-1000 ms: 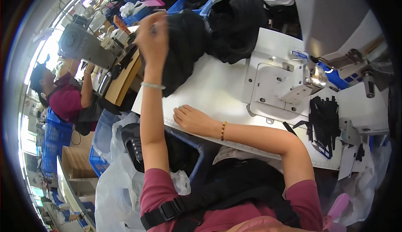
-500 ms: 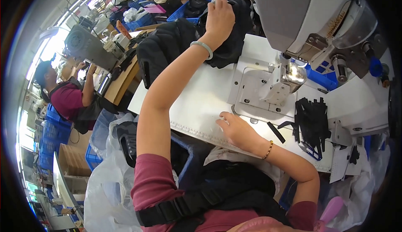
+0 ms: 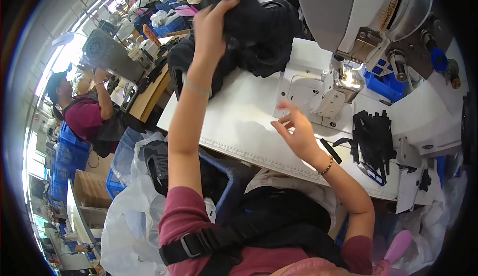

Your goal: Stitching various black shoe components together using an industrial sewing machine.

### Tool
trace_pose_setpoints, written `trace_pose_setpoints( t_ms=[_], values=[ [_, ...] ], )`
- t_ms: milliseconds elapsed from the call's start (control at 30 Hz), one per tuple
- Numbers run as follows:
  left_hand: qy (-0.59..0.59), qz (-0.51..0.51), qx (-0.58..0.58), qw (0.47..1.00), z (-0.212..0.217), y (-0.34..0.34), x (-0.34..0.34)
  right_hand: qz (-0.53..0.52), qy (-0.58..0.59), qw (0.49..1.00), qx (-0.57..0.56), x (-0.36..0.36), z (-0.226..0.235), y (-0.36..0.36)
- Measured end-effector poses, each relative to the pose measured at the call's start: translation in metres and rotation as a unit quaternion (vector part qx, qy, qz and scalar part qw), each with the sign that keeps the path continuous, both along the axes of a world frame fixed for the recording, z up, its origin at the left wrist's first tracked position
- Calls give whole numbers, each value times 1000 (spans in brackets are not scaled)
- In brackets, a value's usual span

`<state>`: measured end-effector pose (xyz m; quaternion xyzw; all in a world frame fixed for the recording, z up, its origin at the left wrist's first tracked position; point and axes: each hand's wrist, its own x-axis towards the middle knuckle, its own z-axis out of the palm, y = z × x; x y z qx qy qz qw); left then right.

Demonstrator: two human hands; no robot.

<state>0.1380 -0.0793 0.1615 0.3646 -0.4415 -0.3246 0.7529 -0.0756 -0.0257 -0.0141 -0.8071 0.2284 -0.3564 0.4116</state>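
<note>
At the far end of the white sewing table (image 3: 239, 126), my left hand (image 3: 209, 34) grips a black fabric piece (image 3: 244, 19), raised and blurred by motion. It hangs over a heap of black sewn pieces (image 3: 271, 57), so its full shape is hard to make out. My right hand (image 3: 298, 134) hovers over the tabletop with its fingers apart and nothing in them. Just beyond it is the metal plate of a sewing machine (image 3: 331, 94), its lamp lit. A bundle of black strips (image 3: 372, 139) lies to the right, with one loose black strip (image 3: 330, 150) near my right wrist.
The machine's large grey head (image 3: 328, 7) overhangs the table's right side. A blue basket (image 3: 383, 84) sits behind the needle area. Below the left edge are a bin of black pieces (image 3: 214, 181) and clear plastic bags (image 3: 129, 216). A co-worker (image 3: 84, 116) sits at another machine on the left.
My left hand has moved left and toward me from the heap, lifting a black fabric piece. My right hand has risen off the table's front edge toward the machine, its fingers spreading.
</note>
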Motion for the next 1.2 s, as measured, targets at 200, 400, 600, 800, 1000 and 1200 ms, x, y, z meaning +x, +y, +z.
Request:
trace_pose_setpoints(
  t_ms=[200,400,600,800,1000,1200],
  values=[
    [225,-6,93,970,-93,117,-62,205,-159,887,381,-3,37,12],
    [-253,-164,167,939,-92,123,-79,58,-136,903,403,-36,46,23],
    [-353,-62,107,928,-89,75,-105,36,-202,880,429,-63,65,6],
    [-352,24,33,935,-85,26,-133,-83,-271,912,297,-72,74,-13],
    [-308,-30,19,951,-86,-9,-137,-189,-255,924,213,-65,72,-23],
    [-278,-61,42,958,-88,-14,-136,-207,-256,921,211,-65,71,-26]
  ],
)
